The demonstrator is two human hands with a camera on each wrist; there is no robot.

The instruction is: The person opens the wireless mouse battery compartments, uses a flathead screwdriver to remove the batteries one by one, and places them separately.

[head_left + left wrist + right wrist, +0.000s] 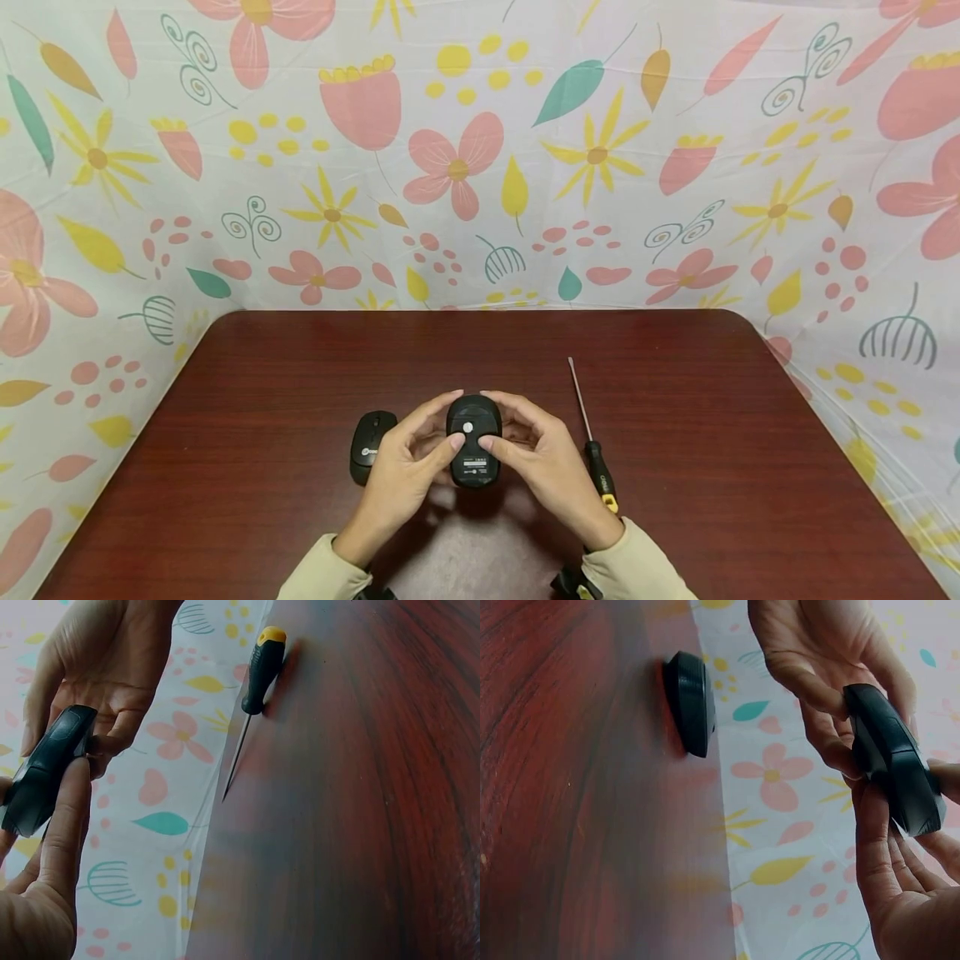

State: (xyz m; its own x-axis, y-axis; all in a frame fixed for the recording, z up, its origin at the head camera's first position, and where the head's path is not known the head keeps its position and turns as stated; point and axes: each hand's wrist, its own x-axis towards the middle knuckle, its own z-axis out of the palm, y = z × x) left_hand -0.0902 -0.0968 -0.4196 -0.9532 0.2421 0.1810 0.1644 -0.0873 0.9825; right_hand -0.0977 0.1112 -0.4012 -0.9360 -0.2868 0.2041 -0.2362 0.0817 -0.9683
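Between both hands, raised above the table, is a black computer mouse (474,446) with its labelled underside turned up toward the head camera. The left hand (408,467) grips its left side, thumb on the underside and fingers along the edge. From the other side the right hand (542,458) holds it the same way. Both wrist views show this held mouse (51,769) edge-on between the fingers. A second black mouse (369,442) lies on the table just left of the left hand, top side up, partly covered by that hand.
A screwdriver (596,467) with a black and yellow handle lies right of the right hand, its tip pointing to the table's far edge. The dark red wooden table (675,375) is backed by a flower-patterned cloth (457,242).
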